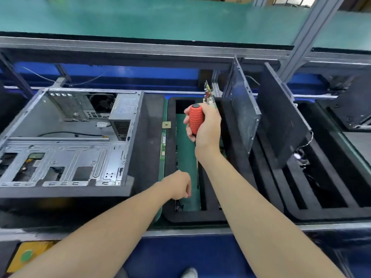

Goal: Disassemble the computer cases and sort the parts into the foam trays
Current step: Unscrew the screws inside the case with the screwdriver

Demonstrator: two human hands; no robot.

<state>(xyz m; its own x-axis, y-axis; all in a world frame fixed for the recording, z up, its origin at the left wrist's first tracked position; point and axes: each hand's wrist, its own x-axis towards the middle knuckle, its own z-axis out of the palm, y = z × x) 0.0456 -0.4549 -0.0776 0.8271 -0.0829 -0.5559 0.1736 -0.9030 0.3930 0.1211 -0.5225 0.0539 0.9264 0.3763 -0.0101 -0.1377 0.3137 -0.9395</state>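
Now the card (208,93) stands on end, long axis near vertical, poking up out of the right hand (207,129), directly above the far end of the tray (190,217), so any drop looks to be straight down. That hand's fingers are clamped round the screwdriver (196,119) too, shaft hanging downward. The left hand (178,184) sits lower, by the tray's near end, fingers curled under, and I can't tell if it holds anything; the case (66,157) lies well left.

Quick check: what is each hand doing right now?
Left hand: fingers curled; contents cannot be told.
Right hand: grips screwdriver and a small circuit board.
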